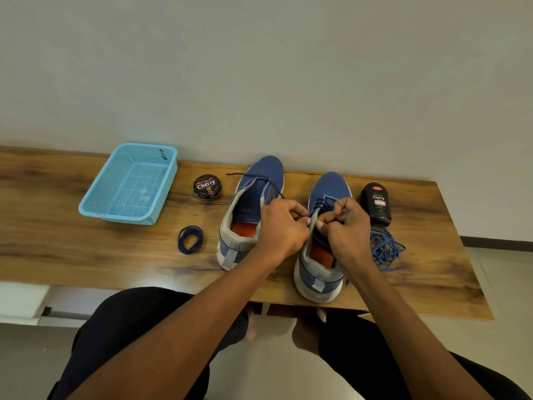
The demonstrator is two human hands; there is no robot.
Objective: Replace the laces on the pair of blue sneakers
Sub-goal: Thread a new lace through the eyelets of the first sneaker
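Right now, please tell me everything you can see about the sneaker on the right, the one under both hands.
The right sneaker is blue mesh with a grey heel collar, a pale sole and an orange insole. It stands upright on the wooden table, toe toward the wall, heel at the near edge. Dark blue lace is threaded through its eyelets. The left hand and the right hand each pinch the lace at its tongue. A loose pile of blue lace lies just right of it.

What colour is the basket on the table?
Light blue, seen in the head view: the basket.
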